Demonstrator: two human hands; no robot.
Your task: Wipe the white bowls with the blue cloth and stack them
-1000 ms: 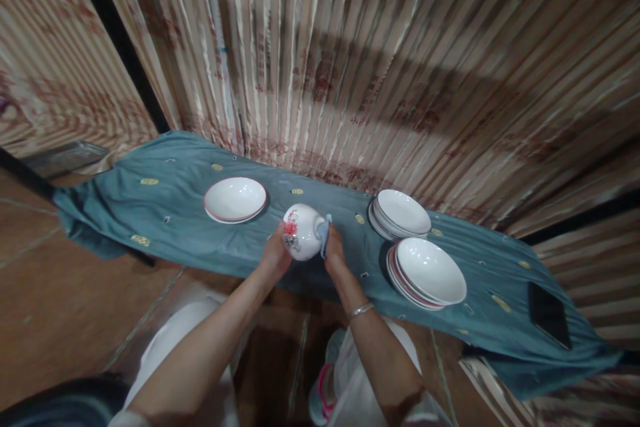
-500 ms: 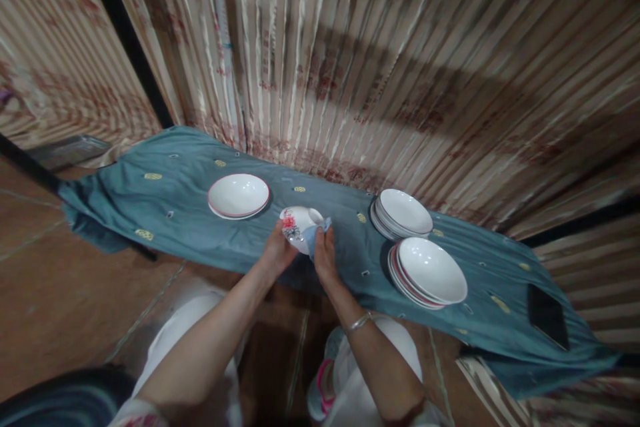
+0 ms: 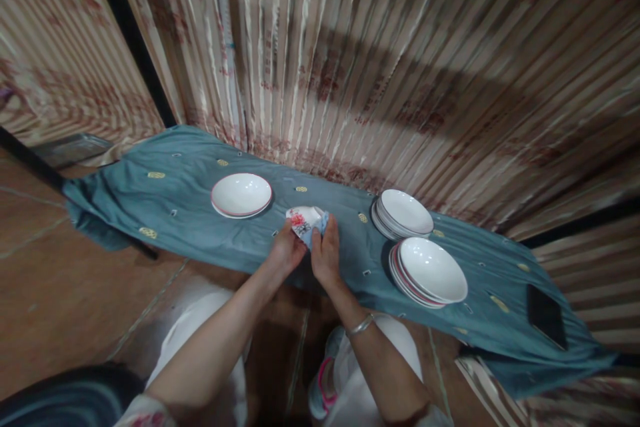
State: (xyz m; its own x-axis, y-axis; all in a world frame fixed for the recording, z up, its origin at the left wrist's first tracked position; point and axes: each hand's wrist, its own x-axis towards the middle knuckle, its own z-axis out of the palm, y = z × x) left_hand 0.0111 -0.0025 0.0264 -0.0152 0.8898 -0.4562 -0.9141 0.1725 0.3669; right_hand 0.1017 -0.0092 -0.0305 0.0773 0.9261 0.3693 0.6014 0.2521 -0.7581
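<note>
A white bowl with a red and black flower print is held tilted over the front part of the table, its outside facing me. My left hand grips its left edge. My right hand is closed on a light blue cloth pressed against the bowl's right side. To the left lies a short stack of white bowls with red rims. On the right stand two taller stacks, the rear bowls and the front bowls, the front one leaning slightly.
A green patterned cloth covers the low table. A dark flat phone or tablet lies at its right end. Pleated curtains hang right behind. Black poles rise at the left, and a dark round tub sits at lower left.
The bowl has turned in my hands, so its flower print shows more. My right hand with the cloth has moved slightly up and further across the bowl. The stacks are unchanged.
</note>
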